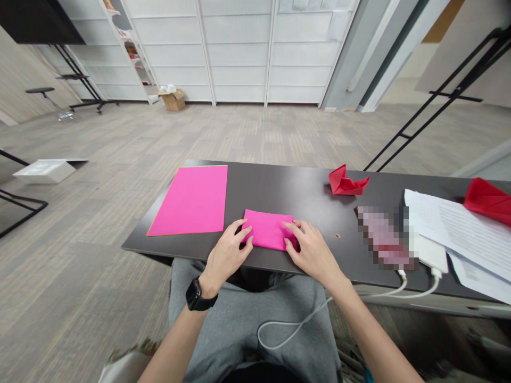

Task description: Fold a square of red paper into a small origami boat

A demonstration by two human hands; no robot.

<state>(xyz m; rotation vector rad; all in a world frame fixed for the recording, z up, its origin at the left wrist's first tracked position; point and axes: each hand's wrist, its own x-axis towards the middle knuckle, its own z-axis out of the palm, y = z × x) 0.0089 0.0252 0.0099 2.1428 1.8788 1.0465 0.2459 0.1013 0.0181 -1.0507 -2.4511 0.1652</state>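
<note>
A folded pink paper point(268, 229) lies near the front edge of a dark table point(279, 186). My left hand point(227, 255) rests at its left edge, fingers bent with the tips pressing on the paper. My right hand point(311, 250) lies on its right edge, fingers stretched flat over the corner. A black watch point(197, 296) sits on my left wrist.
A stack of flat pink sheets point(191, 201) lies to the left. A red folded paper figure point(346, 182) stands at the back, another red piece point(489, 201) at far right on white printed papers point(463, 229). A white charger with cable point(429, 255) sits near them.
</note>
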